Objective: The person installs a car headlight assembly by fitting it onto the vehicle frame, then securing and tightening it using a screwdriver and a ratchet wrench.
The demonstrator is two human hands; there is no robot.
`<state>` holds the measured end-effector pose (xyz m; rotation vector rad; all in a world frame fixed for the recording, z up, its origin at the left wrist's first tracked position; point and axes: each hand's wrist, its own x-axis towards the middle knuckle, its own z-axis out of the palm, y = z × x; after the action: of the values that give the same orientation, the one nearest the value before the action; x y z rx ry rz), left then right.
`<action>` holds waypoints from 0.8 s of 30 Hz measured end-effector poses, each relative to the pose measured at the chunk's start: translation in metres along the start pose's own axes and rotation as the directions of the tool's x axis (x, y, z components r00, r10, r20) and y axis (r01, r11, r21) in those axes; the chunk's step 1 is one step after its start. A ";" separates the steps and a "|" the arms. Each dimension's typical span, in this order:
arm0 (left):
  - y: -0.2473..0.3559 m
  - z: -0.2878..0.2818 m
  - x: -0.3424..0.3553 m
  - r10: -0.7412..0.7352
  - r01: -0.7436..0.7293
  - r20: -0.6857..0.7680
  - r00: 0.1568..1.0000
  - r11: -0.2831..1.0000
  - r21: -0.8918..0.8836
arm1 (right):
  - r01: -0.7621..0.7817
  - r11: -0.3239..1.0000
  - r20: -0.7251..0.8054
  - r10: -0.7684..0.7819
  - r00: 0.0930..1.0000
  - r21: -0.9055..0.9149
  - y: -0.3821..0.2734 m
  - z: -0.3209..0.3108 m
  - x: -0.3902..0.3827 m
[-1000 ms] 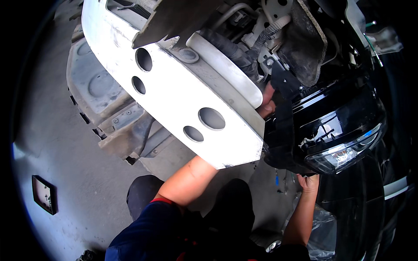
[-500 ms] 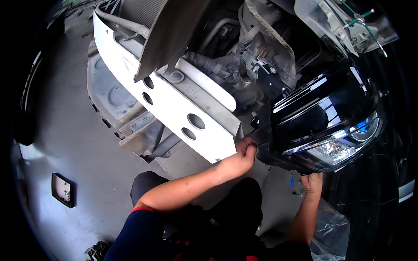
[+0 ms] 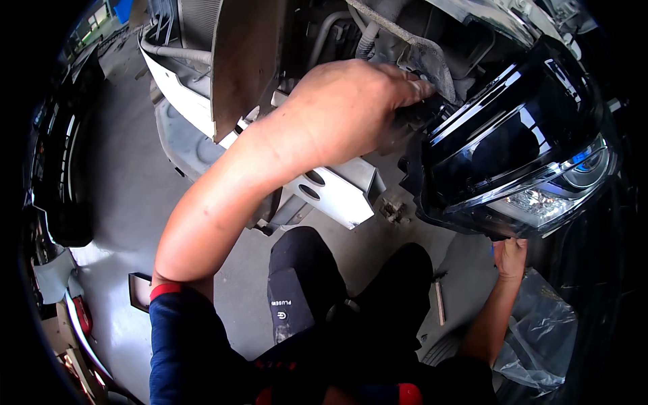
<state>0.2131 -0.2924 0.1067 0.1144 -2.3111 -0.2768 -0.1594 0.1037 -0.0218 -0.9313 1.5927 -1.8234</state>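
A black-housed car headlight with a clear lens sits at the right, tilted in front of the opened front of a car. My right hand is under its lower edge and holds it from below; the fingertips are partly hidden by the housing. My left hand reaches across to the inner rear side of the headlight. Its fingers are drawn together at a dark part there, and what they grip is hidden. Below my left forearm runs a white bumper beam with round holes.
A radiator and a brown-grey panel stand at the upper left. On the floor lie a small tray, a wooden stick and clear plastic sheeting. A dark bumper-like part is at the far left.
My left hand has left the headlight's lower inner edge and moved up and away to its rear inner side. My right hand stays beneath the headlight. The view has shifted.
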 end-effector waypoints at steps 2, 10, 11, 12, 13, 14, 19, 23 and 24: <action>0.002 0.008 0.022 -0.017 0.013 0.091 0.996 0.999 0.041 | 0.046 0.996 0.070 -0.041 0.997 -0.073 0.001 -0.019 -0.013; -0.006 0.013 0.026 -0.083 0.034 0.167 0.982 0.960 0.279 | 0.012 0.985 0.032 -0.006 0.999 -0.173 -0.032 0.025 -0.013; 0.004 -0.018 0.045 -0.149 0.046 0.485 0.862 0.975 0.217 | -0.012 0.982 0.031 0.019 0.999 -0.188 -0.037 0.025 -0.015; 0.003 -0.017 0.046 -0.144 0.046 0.489 0.860 0.977 0.207 | -0.033 0.979 0.037 0.041 0.998 -0.202 -0.039 0.025 -0.016; 0.001 -0.015 0.047 -0.167 0.072 0.500 0.850 0.977 0.203 | -0.024 0.968 0.010 0.027 1.000 -0.251 -0.036 0.019 -0.018; 0.000 -0.014 0.047 -0.190 0.099 0.511 0.838 0.975 0.200 | -0.031 0.967 0.004 0.033 0.999 -0.255 -0.037 0.017 -0.017; 0.009 -0.018 0.039 -0.155 0.122 0.404 0.901 0.987 0.108 | 0.025 0.960 0.088 -0.001 0.996 -0.277 -0.039 0.013 -0.015; 0.011 -0.029 0.044 -0.170 0.132 0.493 0.853 0.985 0.111 | 0.000 0.960 0.103 0.030 0.994 -0.279 -0.040 0.013 -0.016; 0.012 -0.026 0.043 -0.168 0.132 0.493 0.853 0.985 0.108 | -0.028 0.954 0.058 0.047 0.997 -0.297 -0.040 0.007 -0.015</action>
<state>0.2023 -0.2919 0.1575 0.2900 -2.8402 -0.3346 -0.1424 0.1174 0.0162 -1.0700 1.8633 -1.5373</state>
